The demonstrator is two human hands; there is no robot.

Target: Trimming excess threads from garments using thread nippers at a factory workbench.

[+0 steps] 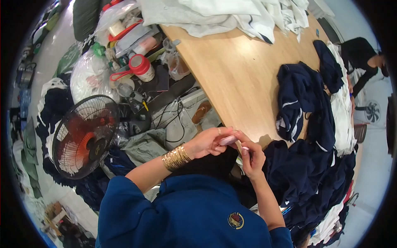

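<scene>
Pale pink oval piece [227, 141] between our two hands, by the near left edge of the table [231, 82].

We judge the step in hand as close two-handed handling, and the next move as calling for a steady fingertip grip. Our left hand [208, 143] pinches the piece, fingers curled nearly closed; our right hand [253, 159] meets it with bent fingers, and we cannot tell whether those grip anything. Navy garments [295, 163] lie right of us, white cloth [206, 18] at the far end.
</scene>
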